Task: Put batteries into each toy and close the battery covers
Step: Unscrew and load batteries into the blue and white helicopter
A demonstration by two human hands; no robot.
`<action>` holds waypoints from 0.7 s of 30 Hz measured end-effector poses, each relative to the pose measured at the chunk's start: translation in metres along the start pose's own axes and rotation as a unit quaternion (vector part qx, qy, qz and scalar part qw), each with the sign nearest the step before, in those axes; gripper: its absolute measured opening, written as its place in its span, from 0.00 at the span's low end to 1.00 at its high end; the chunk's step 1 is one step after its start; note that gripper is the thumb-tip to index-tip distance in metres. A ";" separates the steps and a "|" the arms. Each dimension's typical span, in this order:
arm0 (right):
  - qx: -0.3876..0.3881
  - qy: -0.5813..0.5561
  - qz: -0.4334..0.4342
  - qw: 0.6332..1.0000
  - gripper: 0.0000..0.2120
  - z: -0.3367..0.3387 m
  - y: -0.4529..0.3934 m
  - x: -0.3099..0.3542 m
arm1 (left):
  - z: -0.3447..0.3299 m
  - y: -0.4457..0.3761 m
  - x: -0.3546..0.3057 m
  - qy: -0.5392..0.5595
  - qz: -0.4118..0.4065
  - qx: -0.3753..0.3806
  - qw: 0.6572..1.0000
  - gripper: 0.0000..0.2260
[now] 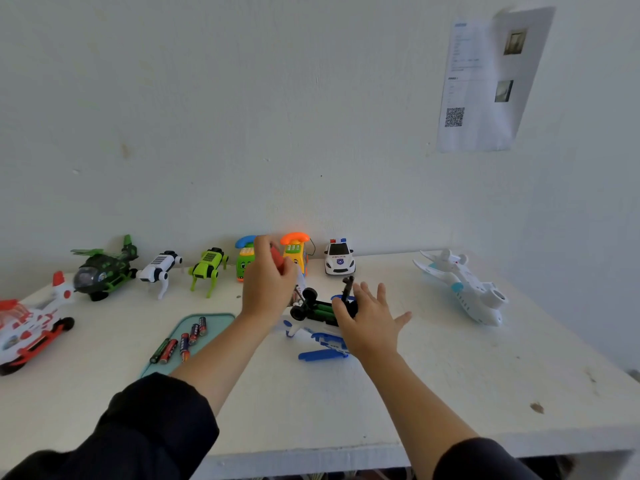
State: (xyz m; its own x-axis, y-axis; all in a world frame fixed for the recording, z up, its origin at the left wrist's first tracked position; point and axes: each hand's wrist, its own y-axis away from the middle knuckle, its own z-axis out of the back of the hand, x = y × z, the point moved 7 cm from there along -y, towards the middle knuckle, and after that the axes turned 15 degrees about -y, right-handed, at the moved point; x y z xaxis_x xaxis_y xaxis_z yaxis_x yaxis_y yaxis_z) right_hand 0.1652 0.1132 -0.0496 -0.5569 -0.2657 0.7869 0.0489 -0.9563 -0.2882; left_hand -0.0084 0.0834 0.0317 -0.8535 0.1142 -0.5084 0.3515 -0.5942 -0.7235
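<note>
White worktop (433, 393) against a white wall. Blue-and-white toy helicopter (320, 336) lies upside down at worktop centre, wheels up, battery bay open with green batteries (320, 310) seated inside.

Right hand (369, 323) rests on the helicopter's right side, palm down; fingers (367, 292) spread and straight, thumb (401, 318) out to the right, not curled round anything. A black part, likely the battery cover (347, 289), stands up just left of the fingertips; contact unclear.

Left hand (268, 285) hovers just left of and above the helicopter, fingers curled round a red-handled tool (277, 259), probably a screwdriver; its tip is hidden near the helicopter's wheels.

Teal tray (216, 322) left of the helicopter, partly under the left forearm, holding loose batteries (180, 341), red-black and one green.

Behind the helicopter by the wall: green toy phone (244, 259), orange toy phone (294, 251), police car (339, 259). Further left of the helicopter: green robot dog (207, 270), white robot dog (159, 268), dark green helicopter (104, 270), red-and-white helicopter (27, 327) at the worktop's left edge. White toy plane (464, 285) well to the right of the helicopter. Printed sheet (485, 81) with QR code on the wall above the plane.
</note>
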 end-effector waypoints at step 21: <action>0.022 -0.065 -0.035 0.997 0.09 0.001 0.000 0.003 | 0.014 -0.038 -0.009 0.089 0.001 0.019 0.996 0.09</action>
State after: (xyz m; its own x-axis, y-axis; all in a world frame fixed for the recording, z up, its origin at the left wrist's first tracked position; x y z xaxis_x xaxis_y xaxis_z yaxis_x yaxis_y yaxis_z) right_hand 0.1641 0.1127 -0.0470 -0.4479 -0.2093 0.8692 0.0521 -0.9767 -0.2084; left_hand -0.0189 0.0942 0.0703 -0.7701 0.2494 -0.5872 0.3357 -0.6242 -0.7055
